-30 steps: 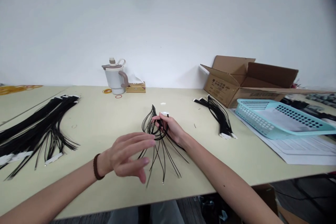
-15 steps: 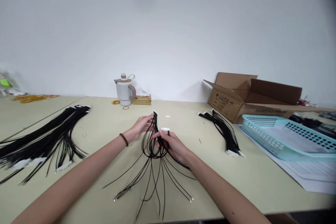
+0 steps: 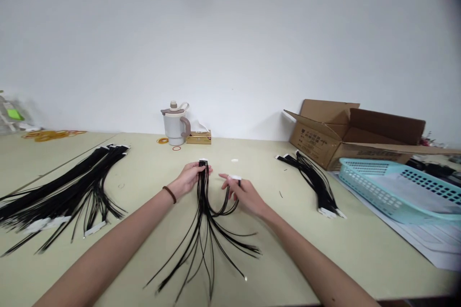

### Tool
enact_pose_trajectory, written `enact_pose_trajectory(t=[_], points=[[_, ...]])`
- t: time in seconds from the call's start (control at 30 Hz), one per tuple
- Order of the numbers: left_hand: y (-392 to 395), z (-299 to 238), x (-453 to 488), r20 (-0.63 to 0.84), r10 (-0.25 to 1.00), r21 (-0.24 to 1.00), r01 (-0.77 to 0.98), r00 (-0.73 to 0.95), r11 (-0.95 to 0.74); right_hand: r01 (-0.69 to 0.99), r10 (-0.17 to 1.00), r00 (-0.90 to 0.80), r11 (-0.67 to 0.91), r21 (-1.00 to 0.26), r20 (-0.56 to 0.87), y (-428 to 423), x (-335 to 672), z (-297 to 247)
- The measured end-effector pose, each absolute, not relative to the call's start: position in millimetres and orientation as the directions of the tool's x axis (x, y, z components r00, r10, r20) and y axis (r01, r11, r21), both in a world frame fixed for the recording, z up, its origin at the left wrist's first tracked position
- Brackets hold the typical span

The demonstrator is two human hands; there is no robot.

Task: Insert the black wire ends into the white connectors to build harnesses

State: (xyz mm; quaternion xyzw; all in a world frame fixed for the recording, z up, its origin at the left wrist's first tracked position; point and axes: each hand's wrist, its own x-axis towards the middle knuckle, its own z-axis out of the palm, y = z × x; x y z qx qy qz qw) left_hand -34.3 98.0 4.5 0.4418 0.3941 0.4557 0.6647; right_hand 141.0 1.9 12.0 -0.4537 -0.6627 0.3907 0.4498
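Note:
My left hand (image 3: 189, 178) pinches the top of a black wire harness (image 3: 204, 207), just below its white connector (image 3: 203, 159). From there the wires hang down and fan out over the table, with loose ends toward me. In my right hand (image 3: 249, 196) is a second white connector (image 3: 235, 177), held near the thumb with the index finger stretched out to the left. A few black wires loop from this connector back to the harness. Some fingers of my right hand are hidden behind the wires.
Bundles of black wires (image 3: 82, 180) lie at left, and a smaller bundle (image 3: 313, 184) lies at right. A cup (image 3: 175, 126) and a gold tissue box (image 3: 199, 138) stand by the wall. An open carton (image 3: 313, 141) and a turquoise basket (image 3: 378, 208) occupy the right.
The harness wires, looped between my hands before, now hang straighter from my left hand. My hands are farther apart, and the right one still has the second connector.

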Motion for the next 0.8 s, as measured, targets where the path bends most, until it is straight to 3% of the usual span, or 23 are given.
enact_pose_trajectory(t=[0.17, 0.3, 0.47, 0.8], points=[[101, 4, -46, -0.106, 0.928, 0.923, -0.312, 0.357, 0.226, -0.055, 0.951, 0.045, 0.307, -0.95, 0.305, 7, 164, 32], [90, 5, -36, -0.074, 0.874, 0.919, -0.307, 0.481, 0.247, -0.213, 0.95, 0.171, 0.295, -0.931, 0.262, 18, 173, 37], [74, 1, -20, 0.008, 0.814, 0.941, -0.28, 0.581, 0.191, -0.123, 0.982, 0.091, 0.175, -0.977, 0.165, 40, 151, 14], [67, -4, -11, 0.072, 0.799, 0.948, -0.291, 0.597, 0.131, -0.055, 0.952, 0.16, 0.271, -0.961, 0.26, 54, 117, -14]])
